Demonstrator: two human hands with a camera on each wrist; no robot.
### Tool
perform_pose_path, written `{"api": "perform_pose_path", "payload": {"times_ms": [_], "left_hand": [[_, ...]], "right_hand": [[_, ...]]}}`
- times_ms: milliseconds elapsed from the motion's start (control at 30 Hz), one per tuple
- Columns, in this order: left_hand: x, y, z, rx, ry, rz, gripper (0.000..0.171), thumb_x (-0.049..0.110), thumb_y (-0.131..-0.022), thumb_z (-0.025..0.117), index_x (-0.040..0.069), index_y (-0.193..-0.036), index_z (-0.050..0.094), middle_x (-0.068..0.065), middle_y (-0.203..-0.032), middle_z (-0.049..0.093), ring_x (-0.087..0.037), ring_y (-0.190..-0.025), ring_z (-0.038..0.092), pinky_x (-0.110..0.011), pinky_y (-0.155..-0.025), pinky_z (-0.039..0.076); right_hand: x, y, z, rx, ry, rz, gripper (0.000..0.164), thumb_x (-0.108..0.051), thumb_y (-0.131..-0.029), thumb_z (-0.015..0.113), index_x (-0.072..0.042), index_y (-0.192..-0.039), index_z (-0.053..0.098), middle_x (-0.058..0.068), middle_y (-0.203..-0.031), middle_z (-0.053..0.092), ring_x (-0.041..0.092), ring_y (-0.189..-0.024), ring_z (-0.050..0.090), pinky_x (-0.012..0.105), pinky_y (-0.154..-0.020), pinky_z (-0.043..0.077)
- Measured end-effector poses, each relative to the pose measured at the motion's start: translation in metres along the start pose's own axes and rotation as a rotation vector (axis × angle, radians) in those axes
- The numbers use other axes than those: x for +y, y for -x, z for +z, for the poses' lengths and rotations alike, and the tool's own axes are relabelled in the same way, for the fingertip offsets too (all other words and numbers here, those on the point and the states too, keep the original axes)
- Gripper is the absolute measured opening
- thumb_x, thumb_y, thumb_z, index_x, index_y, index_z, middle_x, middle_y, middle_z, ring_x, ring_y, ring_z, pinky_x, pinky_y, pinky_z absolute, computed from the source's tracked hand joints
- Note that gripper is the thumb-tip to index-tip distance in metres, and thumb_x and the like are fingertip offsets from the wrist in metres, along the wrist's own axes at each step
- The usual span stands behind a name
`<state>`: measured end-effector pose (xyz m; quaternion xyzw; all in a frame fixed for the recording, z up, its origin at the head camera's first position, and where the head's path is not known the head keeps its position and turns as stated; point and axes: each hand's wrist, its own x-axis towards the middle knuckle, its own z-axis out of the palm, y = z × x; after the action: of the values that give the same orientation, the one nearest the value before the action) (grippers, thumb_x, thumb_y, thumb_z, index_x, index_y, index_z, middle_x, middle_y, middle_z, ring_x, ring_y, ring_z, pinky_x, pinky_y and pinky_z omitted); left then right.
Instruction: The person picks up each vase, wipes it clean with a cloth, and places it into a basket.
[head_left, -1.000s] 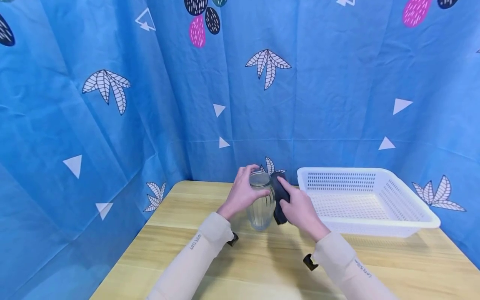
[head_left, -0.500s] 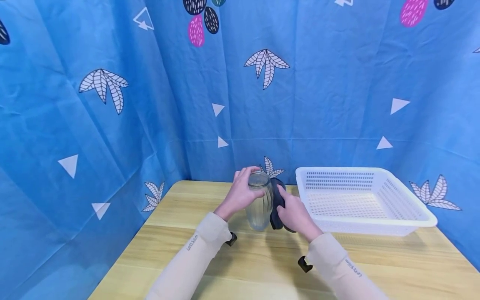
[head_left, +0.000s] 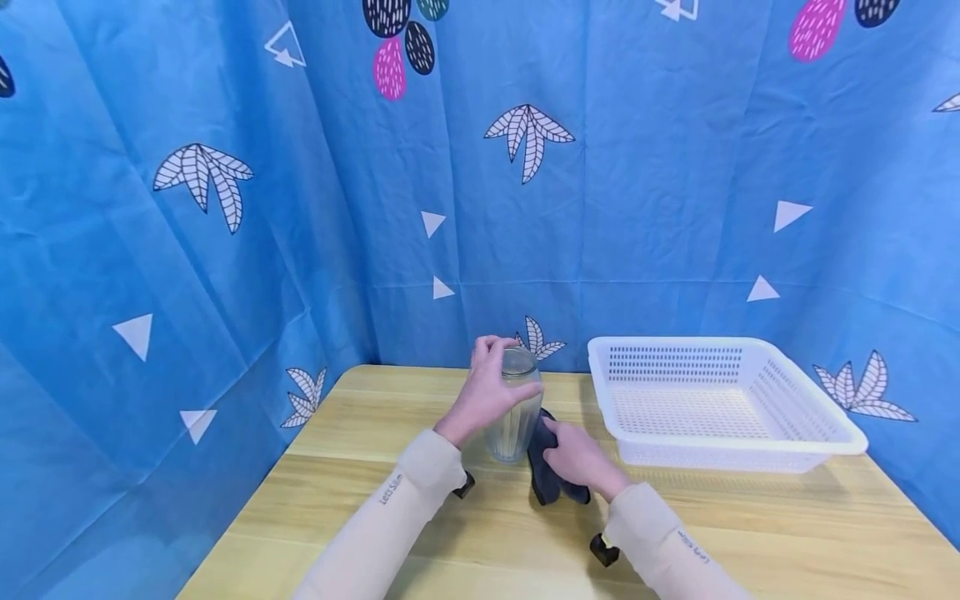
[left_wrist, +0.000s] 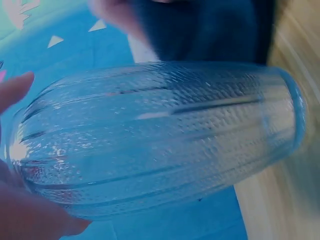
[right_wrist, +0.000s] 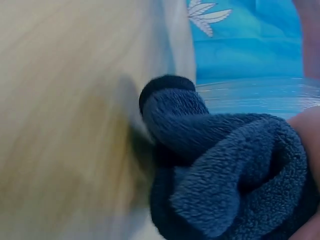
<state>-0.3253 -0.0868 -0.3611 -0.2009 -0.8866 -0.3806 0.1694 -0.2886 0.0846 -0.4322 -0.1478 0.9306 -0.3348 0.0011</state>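
Note:
A clear ribbed glass vase (head_left: 509, 437) stands over the wooden table. My left hand (head_left: 487, 393) grips it around the top, thumb on the near side and fingers behind the rim. Close up in the left wrist view, the vase (left_wrist: 160, 140) shows a dimpled surface between its ribs. Against its right side is a dark blue-grey plush cloth (head_left: 545, 471), bunched in my right hand (head_left: 577, 456). The right wrist view shows the folded cloth (right_wrist: 215, 175) with its black hem, the vase (right_wrist: 250, 97) right behind it. Most of the right fingers are hidden by the cloth.
To the right, a white perforated plastic basket (head_left: 735, 443) sits near the back of the wooden table (head_left: 360, 492). A blue patterned curtain (head_left: 637, 192) hangs behind the table and along its left side.
My right hand and the cloth have moved down the vase's right side, from near the rim to the lower part. The left hand keeps its grip at the top.

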Motion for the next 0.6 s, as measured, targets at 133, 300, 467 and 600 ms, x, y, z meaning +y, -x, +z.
{"api": "perform_pose_path", "payload": {"times_ms": [133,300,467,600], "left_hand": [[-0.004,0.002,-0.002,0.076,-0.051,0.006,0.072,0.054,-0.069,0.073,0.02,-0.125,0.044,0.001,-0.119,0.033,-0.017,-0.112,0.032,-0.037,-0.091,0.038],[-0.003,0.002,-0.009,0.105,-0.12,0.023,0.072,0.048,-0.068,0.076,0.018,-0.126,0.046,0.003,-0.121,0.045,-0.018,-0.111,0.034,-0.039,-0.09,0.035],[0.002,0.002,-0.014,-0.005,-0.059,0.008,0.071,0.039,-0.071,0.076,0.022,-0.132,0.042,0.005,-0.13,0.046,-0.019,-0.115,0.036,-0.039,-0.092,0.038],[0.004,0.003,-0.013,-0.056,-0.027,0.006,0.069,0.03,-0.072,0.072,0.028,-0.133,0.039,0.006,-0.136,0.041,-0.02,-0.12,0.035,-0.041,-0.094,0.037]], "right_hand": [[-0.013,0.002,-0.017,0.093,-0.013,-0.004,0.063,-0.009,-0.08,0.061,-0.01,-0.14,0.04,0.022,-0.119,0.059,0.019,-0.079,0.059,0.035,-0.07,0.046],[-0.032,0.004,-0.046,0.218,-0.063,-0.058,0.068,-0.008,-0.079,0.061,-0.022,-0.142,0.038,0.02,-0.11,0.061,0.016,-0.066,0.057,0.03,-0.06,0.046],[-0.047,0.005,-0.067,0.317,-0.091,-0.165,0.07,-0.005,-0.079,0.057,-0.03,-0.141,0.037,0.016,-0.117,0.059,0.02,-0.068,0.057,0.031,-0.057,0.045],[-0.052,0.002,-0.068,0.327,-0.019,-0.205,0.071,-0.005,-0.079,0.057,-0.026,-0.143,0.035,0.014,-0.129,0.054,0.023,-0.082,0.058,0.032,-0.063,0.045]]}}
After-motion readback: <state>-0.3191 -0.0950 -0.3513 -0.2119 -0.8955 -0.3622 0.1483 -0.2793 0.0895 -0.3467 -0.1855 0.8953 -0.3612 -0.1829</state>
